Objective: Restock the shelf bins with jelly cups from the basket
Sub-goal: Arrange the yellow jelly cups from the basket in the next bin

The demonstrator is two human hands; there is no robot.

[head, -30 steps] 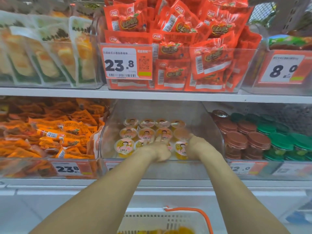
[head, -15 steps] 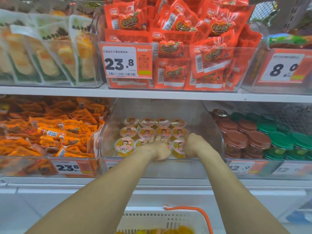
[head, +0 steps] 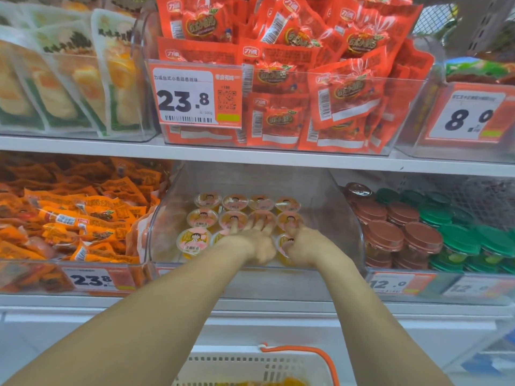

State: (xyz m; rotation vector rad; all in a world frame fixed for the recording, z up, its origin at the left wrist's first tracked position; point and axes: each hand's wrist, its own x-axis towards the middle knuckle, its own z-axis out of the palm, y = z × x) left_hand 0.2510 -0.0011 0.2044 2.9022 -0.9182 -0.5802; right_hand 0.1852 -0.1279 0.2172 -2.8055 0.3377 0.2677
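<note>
Jelly cups [head: 202,217] with cartoon lids stand in three rows inside the clear shelf bin [head: 155,227] on the lower shelf. Both of my hands reach over the bin's front wall. My left hand [head: 252,242] lies over the front row, its straight fingers touching the lids of the middle-row cups. My right hand [head: 305,246] curls round the front-right jelly cup [head: 282,244], whose yellow body shows under the fingers. The white basket [head: 237,367] with an orange handle sits below at the bottom edge, with yellow cups just visible inside.
Left of the bin lies a bin of orange snack packs [head: 69,218]. On the right are stacked brown-lidded cups [head: 390,232] and green-lidded cups [head: 457,232]. The shelf above [head: 250,156] holds red packets [head: 320,87] close over the bin.
My left hand's fingers have stretched forward onto the middle-row lids. My right hand has stayed on the front-right cup with little movement.
</note>
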